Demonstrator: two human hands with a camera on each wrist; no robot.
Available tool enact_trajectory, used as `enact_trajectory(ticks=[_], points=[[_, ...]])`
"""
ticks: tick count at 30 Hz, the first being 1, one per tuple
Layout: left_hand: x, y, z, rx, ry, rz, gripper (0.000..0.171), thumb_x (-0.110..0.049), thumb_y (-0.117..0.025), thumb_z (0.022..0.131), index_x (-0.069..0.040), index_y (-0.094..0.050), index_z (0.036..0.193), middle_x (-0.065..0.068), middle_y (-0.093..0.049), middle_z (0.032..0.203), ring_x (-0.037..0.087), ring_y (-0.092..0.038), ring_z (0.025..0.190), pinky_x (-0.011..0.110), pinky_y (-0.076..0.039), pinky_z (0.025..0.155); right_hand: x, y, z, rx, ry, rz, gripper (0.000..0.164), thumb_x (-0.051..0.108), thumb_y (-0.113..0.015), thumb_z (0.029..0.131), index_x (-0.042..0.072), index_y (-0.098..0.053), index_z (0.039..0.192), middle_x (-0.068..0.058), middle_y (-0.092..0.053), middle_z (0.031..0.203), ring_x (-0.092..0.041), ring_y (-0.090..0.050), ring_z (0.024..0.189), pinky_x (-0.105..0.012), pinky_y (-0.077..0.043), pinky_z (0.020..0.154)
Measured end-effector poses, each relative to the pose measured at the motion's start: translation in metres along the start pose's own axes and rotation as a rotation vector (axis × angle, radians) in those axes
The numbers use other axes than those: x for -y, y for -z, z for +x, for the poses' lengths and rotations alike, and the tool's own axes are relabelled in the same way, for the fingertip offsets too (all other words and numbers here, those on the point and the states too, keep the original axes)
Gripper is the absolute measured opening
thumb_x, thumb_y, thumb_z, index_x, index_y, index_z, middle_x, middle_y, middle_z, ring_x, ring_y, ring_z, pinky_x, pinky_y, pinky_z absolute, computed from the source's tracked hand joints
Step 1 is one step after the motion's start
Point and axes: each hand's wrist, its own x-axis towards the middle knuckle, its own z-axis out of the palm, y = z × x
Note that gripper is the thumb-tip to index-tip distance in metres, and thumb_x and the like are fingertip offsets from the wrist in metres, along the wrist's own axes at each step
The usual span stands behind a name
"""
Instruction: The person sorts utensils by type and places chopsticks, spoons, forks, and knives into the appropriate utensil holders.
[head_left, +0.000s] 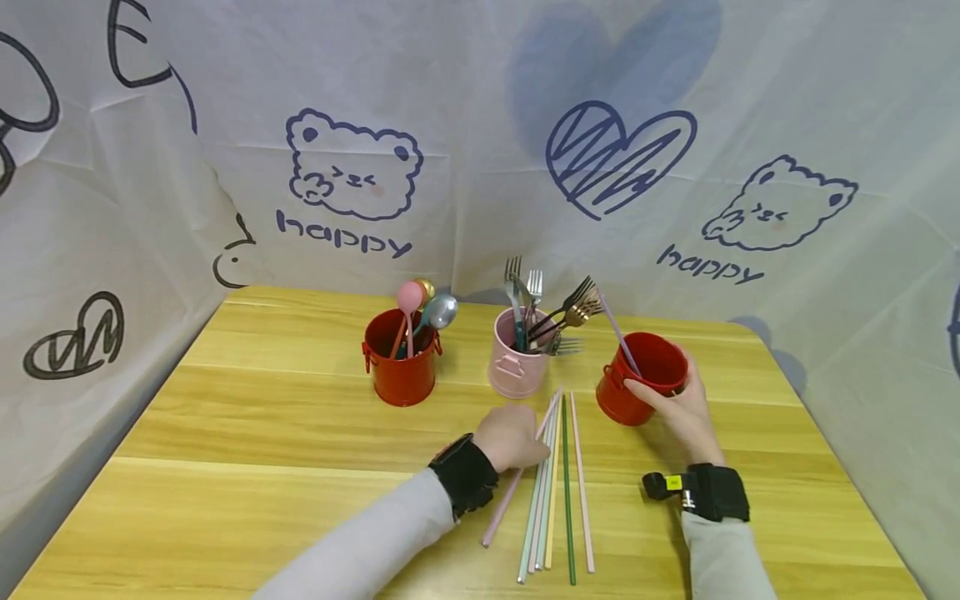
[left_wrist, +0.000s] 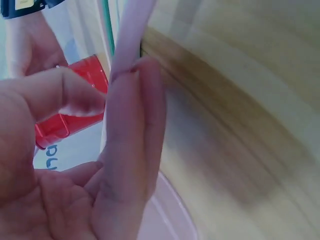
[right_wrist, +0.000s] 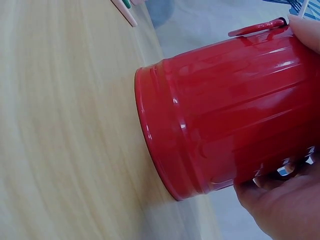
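Note:
My left hand (head_left: 513, 437) pinches a pink-lilac chopstick (head_left: 501, 510) at the left of a row of chopsticks; in the left wrist view its thumb and fingers close around the chopstick (left_wrist: 131, 37). At the right, my right hand (head_left: 678, 408) grips a red bucket (head_left: 628, 398) by its side and rim, thumb at the front. One lilac chopstick (head_left: 618, 333) leans inside this bucket. Its lower wall and base fill the right wrist view, close over the tabletop. Several chopsticks, among them a green one (head_left: 567, 492) and a pink one (head_left: 582, 492), lie side by side between the hands.
A second red bucket (head_left: 403, 383) holding several spoons (head_left: 411, 297) stands at the back left. Beside it, a pink bucket (head_left: 516, 375) holds several forks (head_left: 577, 310), some jutting out to the right. White drawn-on cloth (head_left: 480, 125) hangs behind the wooden table (head_left: 247, 433).

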Motion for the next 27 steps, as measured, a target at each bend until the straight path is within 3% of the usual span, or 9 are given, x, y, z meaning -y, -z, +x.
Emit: enact_trajectory(ticks=[8,15,21,27], points=[[0.005,0.003,0.002,0.015,-0.044,-0.099,0.038,-0.020,-0.067,0.081,-0.015,-0.045,0.050,-0.008,-0.035,0.044,0.008,-0.037,0.041,0.022,-0.026,0.039,0.000,0.000,-0.001,0.002,-0.004,-0.002,0.084,0.013,-0.076,0.078,0.013,-0.026,0.146,-0.014,-0.039,0.142,-0.030,-0.036,0.127,-0.039,-0.034,0.099],[-0.003,0.015,0.002,-0.015,-0.090,-0.165,0.018,-0.017,-0.067,0.081,-0.013,-0.056,0.066,-0.005,-0.051,0.056,0.011,-0.049,0.051,0.022,-0.038,0.045,0.000,0.000,-0.001,0.001,0.012,0.003,0.082,0.012,-0.075,0.079,0.012,-0.027,0.145,-0.015,-0.039,0.141,-0.031,-0.036,0.126,-0.032,-0.036,0.096],[-0.016,0.032,0.002,-0.028,-0.213,-0.184,0.007,-0.015,-0.065,0.084,-0.011,-0.060,0.085,-0.003,-0.055,0.062,0.009,-0.049,0.051,0.020,-0.040,0.045,0.000,0.000,-0.002,-0.003,0.006,0.007,0.081,0.012,-0.075,0.079,0.013,-0.028,0.145,-0.014,-0.040,0.141,-0.029,-0.037,0.125,-0.031,-0.036,0.095],[-0.032,0.045,0.004,-0.037,-0.337,-0.200,0.005,-0.015,-0.062,0.088,-0.011,-0.060,0.091,-0.004,-0.057,0.066,0.007,-0.051,0.052,0.018,-0.041,0.045,0.000,-0.002,-0.001,-0.004,-0.002,0.009,0.083,0.013,-0.076,0.079,0.013,-0.027,0.146,-0.014,-0.039,0.142,-0.030,-0.036,0.126,-0.039,-0.034,0.099]])
